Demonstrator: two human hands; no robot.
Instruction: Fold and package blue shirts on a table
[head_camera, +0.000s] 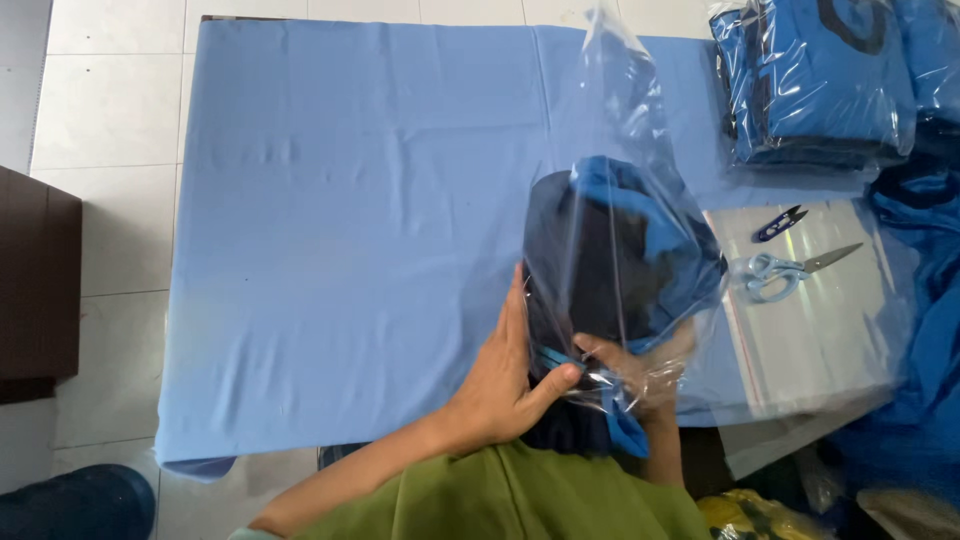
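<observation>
Here the folded garment (610, 250) stands clasped between both hands' grip.

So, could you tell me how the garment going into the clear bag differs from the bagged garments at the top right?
The garment in hand is only partly bagged, its lower end sticking out, while the stacked garments are fully wrapped. It is gripped by the left hand and right hand; the stack lies untouched on the table. It shows mostly dark navy, the stack mostly bright blue. Both are folded and in clear plastic.
</observation>
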